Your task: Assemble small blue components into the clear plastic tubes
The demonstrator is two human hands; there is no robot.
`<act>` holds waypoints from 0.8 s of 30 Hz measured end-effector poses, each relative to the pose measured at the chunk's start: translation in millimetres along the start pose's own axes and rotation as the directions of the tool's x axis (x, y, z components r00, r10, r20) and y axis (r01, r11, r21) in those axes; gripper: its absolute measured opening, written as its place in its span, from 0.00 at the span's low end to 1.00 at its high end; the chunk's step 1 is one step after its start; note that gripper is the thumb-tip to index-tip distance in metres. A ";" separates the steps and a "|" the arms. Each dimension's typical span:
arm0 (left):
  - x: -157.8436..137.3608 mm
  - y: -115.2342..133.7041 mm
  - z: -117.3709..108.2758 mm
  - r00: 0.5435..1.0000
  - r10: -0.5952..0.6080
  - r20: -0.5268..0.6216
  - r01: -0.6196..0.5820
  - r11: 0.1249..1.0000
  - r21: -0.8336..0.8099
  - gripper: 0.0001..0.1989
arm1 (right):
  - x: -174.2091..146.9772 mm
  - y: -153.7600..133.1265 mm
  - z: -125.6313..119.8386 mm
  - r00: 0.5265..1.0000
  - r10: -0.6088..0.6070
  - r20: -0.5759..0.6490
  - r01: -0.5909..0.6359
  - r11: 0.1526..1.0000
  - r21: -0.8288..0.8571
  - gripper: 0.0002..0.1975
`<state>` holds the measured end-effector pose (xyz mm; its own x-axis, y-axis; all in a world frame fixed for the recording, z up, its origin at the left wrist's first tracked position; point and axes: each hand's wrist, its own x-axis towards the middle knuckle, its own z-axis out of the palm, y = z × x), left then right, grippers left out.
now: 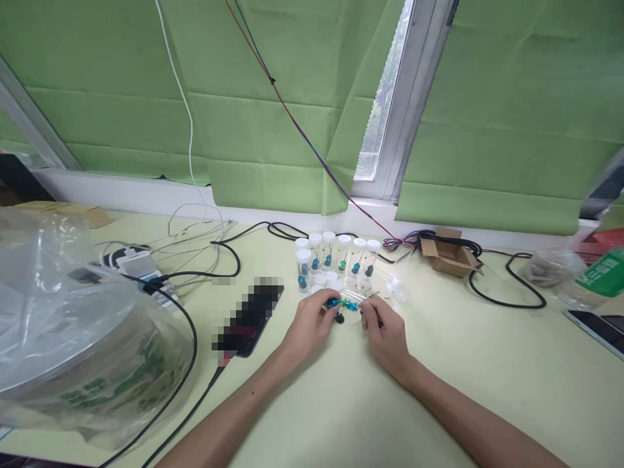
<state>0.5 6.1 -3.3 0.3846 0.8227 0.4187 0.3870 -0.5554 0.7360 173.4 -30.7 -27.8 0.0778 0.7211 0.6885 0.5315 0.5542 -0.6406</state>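
Observation:
My left hand (312,320) is closed, its curled fingertips at a small shiny blue piece (333,302). A green piece (344,303) and another blue piece (351,306) lie between my two hands. My right hand (387,333) is pinched beside them, with something small and dark partly hidden in its fingers. A small round black piece (340,318) is on the table near my left thumb. Behind the hands stand several clear vials (343,253) with white caps, holding blue, green or dark pieces with thin stems. Loose white caps (391,286) lie to their right.
On the left are a phone (251,322), a large plastic-wrapped roll (97,351) and a power strip (146,273) with cables. An open cardboard box (448,253), a black cable (511,302), a green-labelled bottle (595,279) and another phone (592,330) are on the right.

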 end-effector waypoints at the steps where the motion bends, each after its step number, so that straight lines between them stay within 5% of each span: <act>1: 0.2 0.2 -0.1 1.000 0.004 0.004 -0.004 1.000 0.003 0.07 | -0.1 0.1 0.1 1.000 0.003 0.002 -0.003 1.000 -0.002 0.14; 24: -2.4 9.2 -3.4 0.991 0.108 0.077 -0.111 0.993 0.033 0.10 | -0.6 1.8 0.4 0.997 0.056 0.054 -0.057 0.998 0.017 0.14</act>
<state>0.3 -0.5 4.3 0.4872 0.7462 0.4537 0.3698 -0.6470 0.6668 174.0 -30.0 -29.5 0.0621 0.7721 0.6324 0.5120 0.5193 -0.6843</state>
